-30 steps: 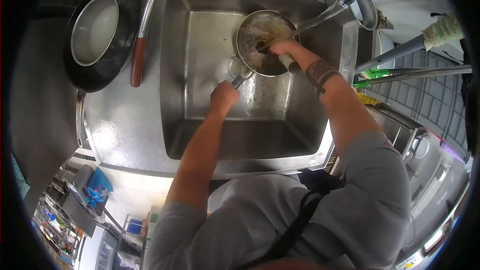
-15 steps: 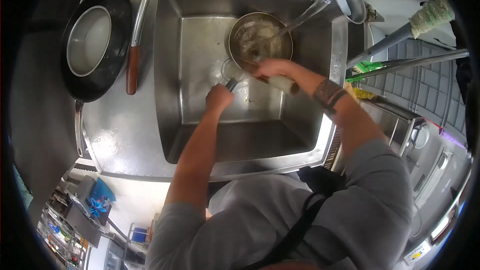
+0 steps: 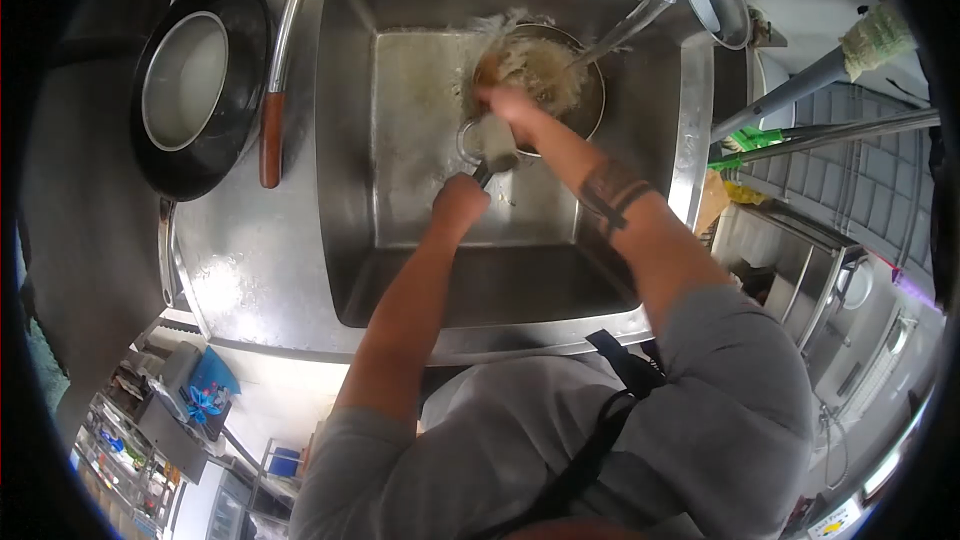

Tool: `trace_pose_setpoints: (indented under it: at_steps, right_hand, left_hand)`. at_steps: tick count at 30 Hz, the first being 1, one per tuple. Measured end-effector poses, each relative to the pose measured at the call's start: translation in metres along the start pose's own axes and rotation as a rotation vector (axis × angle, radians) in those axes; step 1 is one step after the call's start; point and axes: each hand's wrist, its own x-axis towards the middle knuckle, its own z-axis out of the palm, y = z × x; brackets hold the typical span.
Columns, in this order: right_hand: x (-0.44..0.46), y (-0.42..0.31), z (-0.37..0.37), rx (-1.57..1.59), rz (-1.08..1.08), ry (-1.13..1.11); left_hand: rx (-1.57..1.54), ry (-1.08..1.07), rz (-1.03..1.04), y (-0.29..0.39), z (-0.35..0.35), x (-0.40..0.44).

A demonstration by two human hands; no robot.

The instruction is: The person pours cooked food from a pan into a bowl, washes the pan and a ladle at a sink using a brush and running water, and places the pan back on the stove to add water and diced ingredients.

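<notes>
In the head view, a round metal pan (image 3: 597, 118) sits in the sink with brownish water churning in it. My left hand (image 3: 462, 202) is closed round its dark handle (image 3: 483, 176), below the pan. Over the pan's left side, my right hand (image 3: 512, 110) is closed on a thick, pale cylindrical scrubbing brush (image 3: 497, 144). The brush's butt end points towards me; its working end is hidden by my hand and the splashing. A stream from the faucet (image 3: 655, 2) runs into the pan, and water sprays over the far left rim.
The steel sink (image 3: 345, 140) surrounds both hands. On the left counter, a black wok (image 3: 243, 70) holds a white-looking bowl (image 3: 187, 80), and a wooden-handled tool (image 3: 271, 140) lies beside it. Green-ended poles (image 3: 760, 137) lean at the right.
My right hand and the brush have swept left across the pan, and the brush has turned more upright. Water now splashes over the far left rim. My left hand still grips the handle.
</notes>
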Motion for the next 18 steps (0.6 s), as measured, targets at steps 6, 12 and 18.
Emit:
trace_pose_setpoints:
  at_steps: [6, 12, 18]
  right_hand:
    - [-0.041, -0.056, -0.066, -0.021, 0.310, -0.045]
    - [-0.053, -0.008, -0.139, -1.644, -0.108, -0.521]
    - [0.024, -0.021, -0.102, -1.297, -0.259, -0.237]
  left_hand:
    - [-0.006, -0.045, -0.016, -0.002, -0.001, -0.004]
    - [0.003, -0.124, -0.053, -0.014, -0.008, 0.009]
    - [-0.019, -0.063, -0.098, -0.003, -0.016, -0.003]
